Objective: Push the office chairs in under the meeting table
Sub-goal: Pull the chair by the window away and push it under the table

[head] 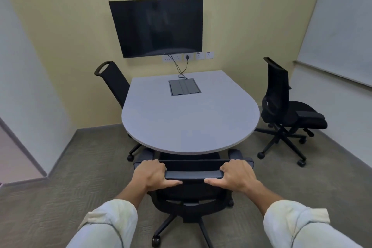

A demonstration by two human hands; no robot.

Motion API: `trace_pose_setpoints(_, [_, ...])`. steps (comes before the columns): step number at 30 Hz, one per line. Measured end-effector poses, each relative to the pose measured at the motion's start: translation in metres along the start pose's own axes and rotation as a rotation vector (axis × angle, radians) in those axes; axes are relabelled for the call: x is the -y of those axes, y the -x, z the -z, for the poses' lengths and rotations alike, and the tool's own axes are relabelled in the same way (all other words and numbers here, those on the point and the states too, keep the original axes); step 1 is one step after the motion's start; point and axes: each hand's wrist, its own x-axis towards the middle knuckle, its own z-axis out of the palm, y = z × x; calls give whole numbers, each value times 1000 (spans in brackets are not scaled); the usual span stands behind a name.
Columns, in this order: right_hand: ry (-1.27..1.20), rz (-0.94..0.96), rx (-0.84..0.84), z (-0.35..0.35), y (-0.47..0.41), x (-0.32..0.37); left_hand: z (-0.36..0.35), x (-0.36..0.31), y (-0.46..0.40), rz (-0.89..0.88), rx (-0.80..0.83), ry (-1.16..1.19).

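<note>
A grey meeting table (189, 121) with a rounded near end stands against the far wall. Right below me is a black office chair (193, 174), its seat and armrests partly under the table's near edge. My left hand (154, 174) and my right hand (235, 175) both grip the top bar of its backrest. A second black chair (112, 80) is at the table's left side, its seat hidden under the tabletop. A third black chair (285, 106) stands apart from the table on the right, turned away toward the right wall.
A dark screen (159, 26) hangs on the far wall above sockets (187, 57), with cables running down to a cable box (184, 86) in the tabletop. A whiteboard (340, 32) covers the right wall. Carpet (60, 187) lies open to the left and right of me.
</note>
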Motion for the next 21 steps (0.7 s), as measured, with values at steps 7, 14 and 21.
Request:
trace_pose_setpoints(7, [33,-6,7,-14,-61,-36,-11,11,-66,-5,-10,20])
trace_pose_setpoints(14, [18,1,-2,-17,-98,-72,-6,9,-112,-22,-20,28])
trace_pose_setpoints(21, [15,27,6,-17,-97,-75,-7,8,-109,-30,-23,-6])
